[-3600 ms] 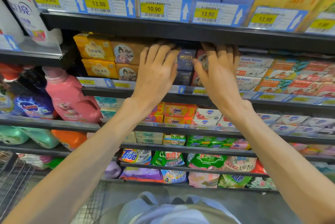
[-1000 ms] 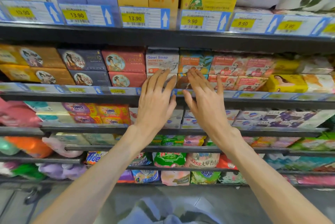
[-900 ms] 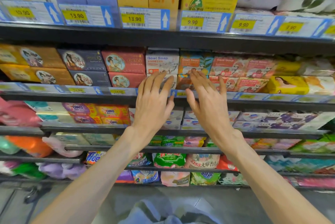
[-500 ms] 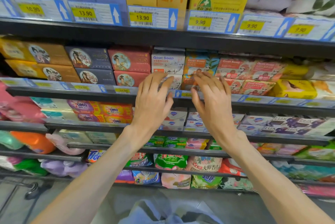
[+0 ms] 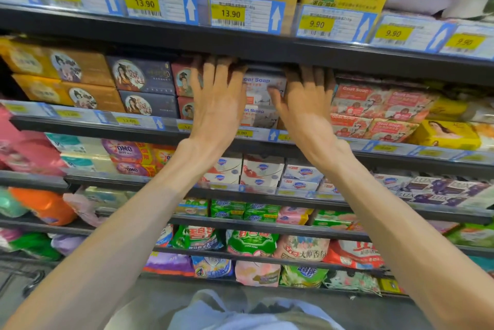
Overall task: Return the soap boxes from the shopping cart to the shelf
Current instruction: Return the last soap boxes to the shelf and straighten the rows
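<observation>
Both hands (image 5: pixel 263 105) reached deeper, fingers (image 5: pixel 213 73) now flanking white soap boxes (image 5: pixel 260 89).

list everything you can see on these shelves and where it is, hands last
white Goat Soap boxes: two, stacked, middle shelf, between the hands
red Goat Soap boxes: several, stacked, right of the hands
yellow soap box: one, far right, same shelf
dark blue portrait boxes: two, stacked, left of the hands
golden brown portrait boxes: several, far left
yellow price tags: many, along the shelf edges
white and blue soap packs: several, shelf below
green detergent bags: two or more, lower shelf
left hand: fingers straight, reaching under the upper shelf
right hand: same, beside the white boxes
</observation>
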Demonstrator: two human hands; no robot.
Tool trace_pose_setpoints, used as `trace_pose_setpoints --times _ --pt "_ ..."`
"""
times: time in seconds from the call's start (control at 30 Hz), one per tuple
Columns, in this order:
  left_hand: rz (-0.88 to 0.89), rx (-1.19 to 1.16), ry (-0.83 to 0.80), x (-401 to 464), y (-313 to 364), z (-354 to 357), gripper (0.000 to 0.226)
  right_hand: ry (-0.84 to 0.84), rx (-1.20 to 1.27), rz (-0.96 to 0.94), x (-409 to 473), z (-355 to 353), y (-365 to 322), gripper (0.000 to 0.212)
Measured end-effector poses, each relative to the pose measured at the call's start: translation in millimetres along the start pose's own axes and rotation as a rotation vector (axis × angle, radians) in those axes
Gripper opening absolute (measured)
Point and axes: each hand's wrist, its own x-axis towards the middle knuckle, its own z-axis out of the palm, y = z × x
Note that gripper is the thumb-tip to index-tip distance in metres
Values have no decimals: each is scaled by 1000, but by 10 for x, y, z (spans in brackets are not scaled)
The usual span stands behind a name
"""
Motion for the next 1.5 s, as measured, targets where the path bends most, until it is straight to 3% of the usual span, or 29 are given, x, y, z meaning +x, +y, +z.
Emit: trace_pose_setpoints --times 0.13,0.53,0.9,1.13,1.27,1.5 --pt "20 30 6 21 -38 91 19 159 29 -36 21 135 41 47" --pt "40 40 41 16 -65 120 24 85 71 -56 14 65 52 46" --pt "104 -57 0 21 351 -2 30 268 59 -8 -311 -34 616 50" --pt "118 -40 -113 234 668 109 35 224 31 84 -291 -26 897 49" --pt "28 -70 -295 286 704 92 37 198 14 94 -232 -34 902 46" --pt "102 -32 -164 222 674 122 35 31 15 109 -140 -124 911 42"
